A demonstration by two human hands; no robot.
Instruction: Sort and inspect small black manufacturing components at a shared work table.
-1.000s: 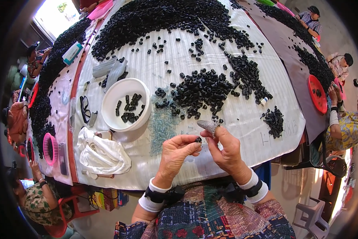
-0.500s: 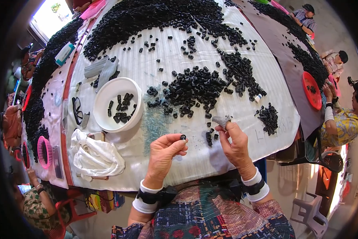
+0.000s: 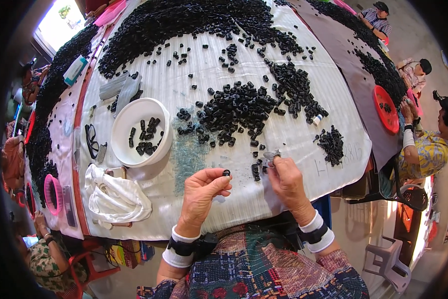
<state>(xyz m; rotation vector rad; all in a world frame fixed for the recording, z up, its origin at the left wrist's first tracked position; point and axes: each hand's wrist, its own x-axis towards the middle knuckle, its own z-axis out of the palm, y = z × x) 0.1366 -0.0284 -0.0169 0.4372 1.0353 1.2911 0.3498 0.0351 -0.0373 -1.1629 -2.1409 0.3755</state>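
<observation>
Now that the left hand (image 3: 200, 192) has drawn apart from the right hand (image 3: 290, 184), the black tubular piece (image 3: 226, 173) pinched in the left is held one-handed above the white surface (image 3: 244, 205), while whether the right, beside loose black pieces (image 3: 256, 172), grasps anything cannot be told.

Counts: white bowl (image 3: 142, 110), 1; eyeglasses (image 3: 90, 141), 1; white cloth (image 3: 117, 197), 1; wearer's hands (image 3: 199, 194), 2; black parts (image 3: 239, 109), too many to count.
</observation>
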